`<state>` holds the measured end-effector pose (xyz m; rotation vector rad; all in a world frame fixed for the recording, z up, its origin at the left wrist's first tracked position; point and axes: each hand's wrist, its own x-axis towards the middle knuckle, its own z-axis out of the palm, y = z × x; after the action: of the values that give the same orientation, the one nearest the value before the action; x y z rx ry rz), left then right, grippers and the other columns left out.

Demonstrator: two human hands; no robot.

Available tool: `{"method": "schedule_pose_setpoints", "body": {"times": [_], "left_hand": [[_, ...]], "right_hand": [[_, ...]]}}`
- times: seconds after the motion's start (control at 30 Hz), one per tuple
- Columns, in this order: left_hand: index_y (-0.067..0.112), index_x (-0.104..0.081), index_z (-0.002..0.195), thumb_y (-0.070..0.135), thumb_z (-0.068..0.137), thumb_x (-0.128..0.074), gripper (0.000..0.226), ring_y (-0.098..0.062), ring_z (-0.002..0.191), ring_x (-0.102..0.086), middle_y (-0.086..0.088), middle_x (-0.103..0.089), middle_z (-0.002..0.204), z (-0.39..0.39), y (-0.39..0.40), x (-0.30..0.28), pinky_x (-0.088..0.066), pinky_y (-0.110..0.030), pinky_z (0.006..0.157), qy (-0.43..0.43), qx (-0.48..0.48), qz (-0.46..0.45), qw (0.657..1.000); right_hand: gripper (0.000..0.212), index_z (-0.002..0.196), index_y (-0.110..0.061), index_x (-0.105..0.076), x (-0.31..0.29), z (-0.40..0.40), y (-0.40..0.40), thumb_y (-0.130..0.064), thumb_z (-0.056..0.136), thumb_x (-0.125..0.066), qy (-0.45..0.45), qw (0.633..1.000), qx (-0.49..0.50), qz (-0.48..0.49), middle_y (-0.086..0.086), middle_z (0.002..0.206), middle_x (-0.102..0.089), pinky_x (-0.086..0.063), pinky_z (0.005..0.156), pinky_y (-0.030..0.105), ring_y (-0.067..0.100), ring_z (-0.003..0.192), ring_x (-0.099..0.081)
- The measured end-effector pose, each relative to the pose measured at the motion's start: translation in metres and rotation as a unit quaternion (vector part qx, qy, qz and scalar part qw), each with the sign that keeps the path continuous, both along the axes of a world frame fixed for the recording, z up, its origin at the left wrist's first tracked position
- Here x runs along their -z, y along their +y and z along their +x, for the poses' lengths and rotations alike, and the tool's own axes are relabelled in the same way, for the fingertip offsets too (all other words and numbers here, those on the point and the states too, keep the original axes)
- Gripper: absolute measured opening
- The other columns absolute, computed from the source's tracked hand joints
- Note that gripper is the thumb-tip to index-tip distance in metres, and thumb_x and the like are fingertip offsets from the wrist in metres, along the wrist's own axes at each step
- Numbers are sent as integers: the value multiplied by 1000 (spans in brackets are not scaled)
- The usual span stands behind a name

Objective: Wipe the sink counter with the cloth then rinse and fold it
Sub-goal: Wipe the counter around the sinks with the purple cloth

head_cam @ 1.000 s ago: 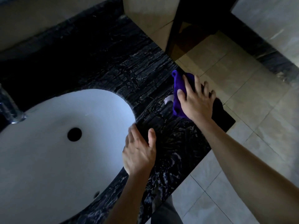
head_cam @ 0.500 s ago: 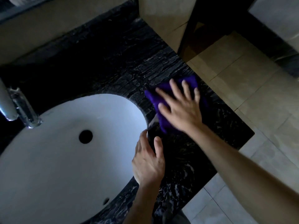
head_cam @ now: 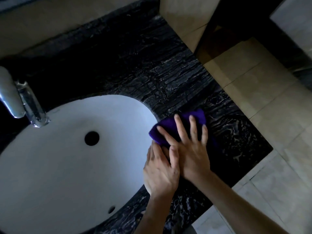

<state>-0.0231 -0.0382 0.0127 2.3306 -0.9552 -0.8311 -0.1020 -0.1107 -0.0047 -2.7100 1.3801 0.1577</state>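
Your right hand (head_cam: 190,154) presses flat, fingers straight and spread, on the purple cloth (head_cam: 170,129), which lies on the black counter (head_cam: 168,85) at the sink (head_cam: 67,157) rim. Your left hand (head_cam: 160,173), fingers relaxed and holding nothing, rests just beside it.

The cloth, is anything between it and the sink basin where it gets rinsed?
Nothing visible blocks it. The cloth lies under the right hand at the basin rim; only the left hand rests there beside it.
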Motion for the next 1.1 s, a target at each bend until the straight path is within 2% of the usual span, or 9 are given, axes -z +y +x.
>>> {"method": "schedule_pose_setpoints", "body": {"times": [0.13,0.3,0.47,0.63,0.73,0.8,0.87,0.97,1.1], "left_hand": [[31,-30,151,81,83,9,93,-23,130,-56,3,-53,149,-1,-1,-2,-49,-41,97,-7,6,3,1000],[31,-35,147,72,93,-9,73,-23,127,-58,3,-56,145,0,-1,-1,-50,-42,93,-28,20,16,999],[33,-37,146,72,89,-4,76,-19,132,-53,6,-53,148,4,-3,1,-49,-41,98,0,12,14,1000],[35,-42,139,75,88,-15,71,-18,123,-58,9,-60,135,8,-25,2,-50,-41,96,102,-80,-56,990],[29,-42,138,78,86,-17,76,-22,122,-58,5,-59,135,11,-45,4,-50,-44,96,126,-111,-69,983],[30,-34,148,76,85,-14,80,-21,135,-49,7,-45,153,10,-54,5,-46,-42,103,96,-96,-56,989],[30,-27,154,74,86,-12,82,-21,141,-43,8,-35,160,9,-57,7,-42,-42,108,74,-85,-43,993],[32,-27,154,73,92,-13,76,-20,141,-44,11,-35,161,8,-55,10,-42,-41,109,62,-98,-31,993],[35,-30,151,80,86,-5,83,-18,140,-45,11,-40,158,8,-57,10,-44,-43,109,66,-107,-34,991]], "right_hand": [[63,152,-59,-22,3,27,-83,-65,92,-36,-28,999,-43,10,-3,171,-14,-11,120,67,38,155,-15],[59,154,-56,-18,1,14,-171,-67,96,-25,-35,994,101,10,-3,172,-10,-10,121,67,36,156,-10],[62,157,-47,-24,2,-30,-107,-65,98,-27,-26,984,178,-9,6,171,-14,-14,119,69,42,155,-13],[63,158,-48,-17,2,-7,-16,-65,99,-30,-4,999,38,-10,10,171,-14,-13,118,71,46,154,-14],[64,155,-57,-11,6,22,-57,-67,96,-36,-12,1000,-18,6,1,172,-8,-10,121,67,40,156,-9],[64,153,-59,-18,7,37,-104,-66,92,-36,-37,999,-26,6,-4,171,-13,-12,121,64,36,156,-14],[62,153,-57,-23,6,41,-159,-66,92,-34,-45,999,9,-3,-6,170,-17,-16,121,63,34,155,-19],[62,154,-53,-24,5,20,-220,-68,94,-26,-50,993,104,7,-1,170,-18,-26,117,63,39,151,-25],[64,157,-42,-28,5,-16,-181,-63,97,-25,-23,993,117,-15,6,170,-18,-24,118,64,43,151,-24]]}}
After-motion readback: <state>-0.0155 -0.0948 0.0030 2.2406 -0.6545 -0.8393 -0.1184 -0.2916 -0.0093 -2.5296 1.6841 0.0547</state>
